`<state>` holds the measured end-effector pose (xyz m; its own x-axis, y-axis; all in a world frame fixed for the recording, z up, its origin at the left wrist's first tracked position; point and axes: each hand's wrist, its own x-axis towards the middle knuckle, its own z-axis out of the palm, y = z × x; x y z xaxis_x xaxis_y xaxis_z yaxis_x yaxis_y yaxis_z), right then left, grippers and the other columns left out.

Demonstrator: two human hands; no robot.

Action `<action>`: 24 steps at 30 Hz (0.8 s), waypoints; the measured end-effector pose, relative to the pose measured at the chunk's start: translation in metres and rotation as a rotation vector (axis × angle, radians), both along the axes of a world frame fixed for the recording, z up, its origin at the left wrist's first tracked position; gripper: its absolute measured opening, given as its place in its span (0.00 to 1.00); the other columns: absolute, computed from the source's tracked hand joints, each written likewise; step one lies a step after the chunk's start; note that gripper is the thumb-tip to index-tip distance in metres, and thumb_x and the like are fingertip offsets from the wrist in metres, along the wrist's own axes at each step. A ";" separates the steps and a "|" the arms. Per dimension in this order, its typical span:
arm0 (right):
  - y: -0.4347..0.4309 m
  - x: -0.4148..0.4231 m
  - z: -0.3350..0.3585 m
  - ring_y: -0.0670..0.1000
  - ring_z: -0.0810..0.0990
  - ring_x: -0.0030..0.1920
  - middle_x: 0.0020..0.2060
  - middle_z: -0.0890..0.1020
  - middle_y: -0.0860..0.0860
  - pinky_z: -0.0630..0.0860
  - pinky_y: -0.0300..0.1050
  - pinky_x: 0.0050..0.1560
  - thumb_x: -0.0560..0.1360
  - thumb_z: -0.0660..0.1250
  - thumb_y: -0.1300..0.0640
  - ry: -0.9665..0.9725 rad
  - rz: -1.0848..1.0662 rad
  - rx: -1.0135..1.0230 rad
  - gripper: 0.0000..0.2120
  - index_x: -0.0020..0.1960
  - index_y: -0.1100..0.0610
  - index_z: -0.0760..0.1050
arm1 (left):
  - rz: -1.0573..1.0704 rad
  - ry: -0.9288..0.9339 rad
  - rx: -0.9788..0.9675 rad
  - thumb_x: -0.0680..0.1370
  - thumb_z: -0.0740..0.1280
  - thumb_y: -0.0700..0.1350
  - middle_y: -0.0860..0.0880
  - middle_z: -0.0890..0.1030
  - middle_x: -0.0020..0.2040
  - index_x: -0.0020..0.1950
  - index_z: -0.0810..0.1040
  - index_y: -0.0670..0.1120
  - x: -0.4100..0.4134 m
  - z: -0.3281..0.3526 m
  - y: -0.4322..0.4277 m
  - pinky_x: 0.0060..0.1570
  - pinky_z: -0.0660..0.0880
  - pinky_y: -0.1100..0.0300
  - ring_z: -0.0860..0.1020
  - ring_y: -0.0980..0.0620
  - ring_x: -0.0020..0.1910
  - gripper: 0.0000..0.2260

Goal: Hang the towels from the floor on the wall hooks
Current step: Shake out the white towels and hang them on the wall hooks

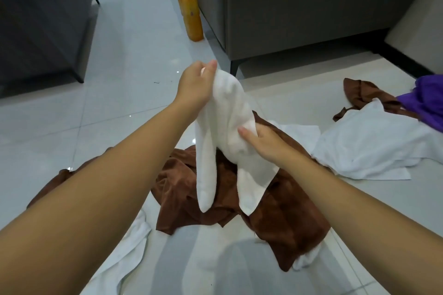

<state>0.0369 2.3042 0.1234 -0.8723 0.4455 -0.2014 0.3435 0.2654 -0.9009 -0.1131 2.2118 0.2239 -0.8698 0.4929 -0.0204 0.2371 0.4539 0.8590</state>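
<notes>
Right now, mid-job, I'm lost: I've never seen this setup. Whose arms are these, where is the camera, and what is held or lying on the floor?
No machine here: a person works bare-handed, and the one picture comes from a camera on their head, looking forward and down. The left hand pinches the top of a white towel, which hangs down; the right hand grips its middle. Beneath it, a crumpled brown towel lies on the tiled floor; a second white towel and a purple cloth lie to the right. An orange bottle stands beside a dark cabinet.
</notes>
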 end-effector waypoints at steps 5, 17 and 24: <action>0.005 -0.014 0.019 0.47 0.81 0.48 0.48 0.82 0.47 0.76 0.42 0.53 0.82 0.54 0.43 0.099 -0.160 -0.174 0.18 0.52 0.53 0.77 | -0.070 0.147 -0.254 0.80 0.63 0.54 0.45 0.66 0.67 0.70 0.64 0.47 -0.010 -0.045 -0.014 0.58 0.69 0.54 0.68 0.45 0.64 0.21; 0.032 -0.014 0.032 0.51 0.81 0.53 0.52 0.82 0.50 0.80 0.51 0.56 0.79 0.62 0.42 0.235 -0.513 -0.329 0.16 0.59 0.52 0.76 | -0.301 -0.618 -0.318 0.78 0.55 0.67 0.50 0.73 0.65 0.73 0.67 0.49 0.033 -0.137 -0.023 0.54 0.76 0.55 0.75 0.50 0.61 0.30; 0.047 -0.008 0.027 0.53 0.83 0.53 0.52 0.83 0.52 0.80 0.55 0.56 0.76 0.68 0.42 0.271 -0.612 -0.378 0.18 0.58 0.54 0.76 | -0.320 -0.210 -0.276 0.78 0.68 0.49 0.48 0.73 0.36 0.39 0.71 0.41 0.031 -0.166 -0.006 0.38 0.68 0.57 0.71 0.50 0.35 0.14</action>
<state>0.0293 2.3509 0.1501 -0.5332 0.8080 -0.2507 0.0846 -0.2440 -0.9661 -0.0816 2.2060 0.0580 -0.6382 0.6872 -0.3471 0.2366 0.6041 0.7610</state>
